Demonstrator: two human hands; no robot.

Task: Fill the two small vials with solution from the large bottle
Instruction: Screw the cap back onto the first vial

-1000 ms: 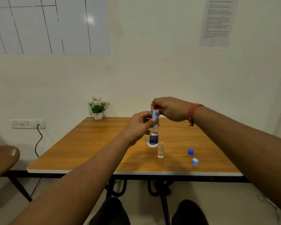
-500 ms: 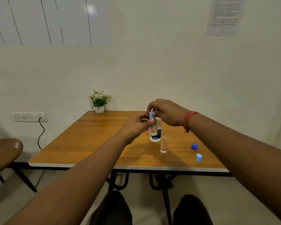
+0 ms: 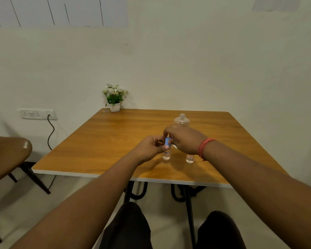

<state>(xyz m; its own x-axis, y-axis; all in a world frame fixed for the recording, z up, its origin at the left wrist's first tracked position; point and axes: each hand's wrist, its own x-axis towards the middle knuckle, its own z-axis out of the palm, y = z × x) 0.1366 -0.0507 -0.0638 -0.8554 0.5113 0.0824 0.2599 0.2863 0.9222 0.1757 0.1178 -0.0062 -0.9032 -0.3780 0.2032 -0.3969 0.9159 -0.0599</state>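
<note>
A small clear vial [image 3: 166,155] with a light blue cap [image 3: 167,141] is held low over the wooden table [image 3: 101,141]; I cannot tell if it touches the top. My left hand [image 3: 150,148] pinches the vial's neck. My right hand [image 3: 184,141] pinches the cap from the right. The second small vial [image 3: 189,159] stands uncapped on the table just below my right wrist. Behind my right hand stands the large clear bottle [image 3: 181,120]; its mouth is uncapped and its lower part is hidden.
A small white pot of flowers [image 3: 114,97] sits at the table's far left corner. A brown chair [image 3: 5,157] stands left of the table. A wall socket with a black cable [image 3: 50,130] is on the left wall. My knees are under the near edge.
Both hands have come down toward the table with the capped vial. The view has shifted, and the two loose blue caps on the right are now hidden.
</note>
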